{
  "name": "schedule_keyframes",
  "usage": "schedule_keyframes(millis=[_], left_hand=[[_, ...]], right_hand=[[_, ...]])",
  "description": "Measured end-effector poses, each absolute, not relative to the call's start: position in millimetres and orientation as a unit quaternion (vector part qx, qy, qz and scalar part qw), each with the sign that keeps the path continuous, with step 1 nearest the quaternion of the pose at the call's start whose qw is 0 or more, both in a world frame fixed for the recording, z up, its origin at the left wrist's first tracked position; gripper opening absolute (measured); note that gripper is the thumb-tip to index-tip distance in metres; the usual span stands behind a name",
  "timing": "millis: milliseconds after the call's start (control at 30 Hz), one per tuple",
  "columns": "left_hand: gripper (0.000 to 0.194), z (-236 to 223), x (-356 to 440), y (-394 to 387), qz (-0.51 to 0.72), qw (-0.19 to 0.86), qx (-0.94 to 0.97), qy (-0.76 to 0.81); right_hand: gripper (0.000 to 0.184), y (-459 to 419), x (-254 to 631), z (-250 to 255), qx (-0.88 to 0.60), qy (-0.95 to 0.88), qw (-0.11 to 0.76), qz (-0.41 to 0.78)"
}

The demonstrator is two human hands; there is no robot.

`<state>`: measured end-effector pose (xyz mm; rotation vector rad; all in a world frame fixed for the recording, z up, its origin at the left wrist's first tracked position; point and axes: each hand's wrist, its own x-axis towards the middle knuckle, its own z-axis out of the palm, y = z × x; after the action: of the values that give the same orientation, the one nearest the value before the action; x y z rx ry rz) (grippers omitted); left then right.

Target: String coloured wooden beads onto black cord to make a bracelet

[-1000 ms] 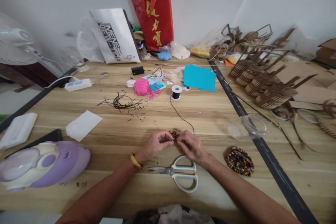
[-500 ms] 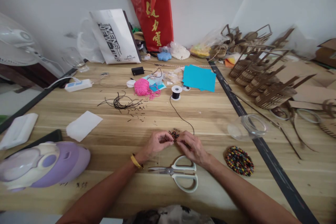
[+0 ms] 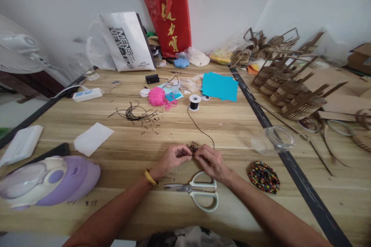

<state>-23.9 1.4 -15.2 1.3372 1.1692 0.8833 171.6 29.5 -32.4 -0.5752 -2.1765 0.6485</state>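
Note:
Between my two hands is a small cluster of dark, multicoloured beads (image 3: pixel 191 148). My left hand (image 3: pixel 176 156) pinches at its left edge, thumb and fingers together. From the right, my right hand (image 3: pixel 213 161) pinches close to the same beads. What lies right at the fingertips is too small to make out. A black cord (image 3: pixel 199 127) runs from a white spool (image 3: pixel 195 102) down to behind my right hand. Scissors with pale handles (image 3: pixel 191 190) lie just below my hands. A coil of colourful beads (image 3: pixel 264 177) rests right of my right forearm.
A purple and white appliance (image 3: pixel 58 181) stands at left, near a white paper (image 3: pixel 93 139). Black cord pieces (image 3: pixel 133 112), pink yarn (image 3: pixel 157 96) and blue sheets (image 3: pixel 220 86) lie farther back. Woven baskets (image 3: pixel 298 92) and a clear round container (image 3: pixel 274 140) are at right.

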Motion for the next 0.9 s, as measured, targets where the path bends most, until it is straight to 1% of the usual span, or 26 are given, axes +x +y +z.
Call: schedule_keyframes(millis=[333,900], left_hand=[[0.019,-10.7,-23.6,1.6,0.382,0.548,0.557,0.493],[0.02,-15.1,-25.1,1.2,0.377,0.539,0.57,0.492]], right_hand=[[0.009,29.9,171.8,-32.4,-0.228,-0.858,0.383,0.255],[0.009,30.0,171.8,-31.1,-0.227,-0.861,0.381,0.248]])
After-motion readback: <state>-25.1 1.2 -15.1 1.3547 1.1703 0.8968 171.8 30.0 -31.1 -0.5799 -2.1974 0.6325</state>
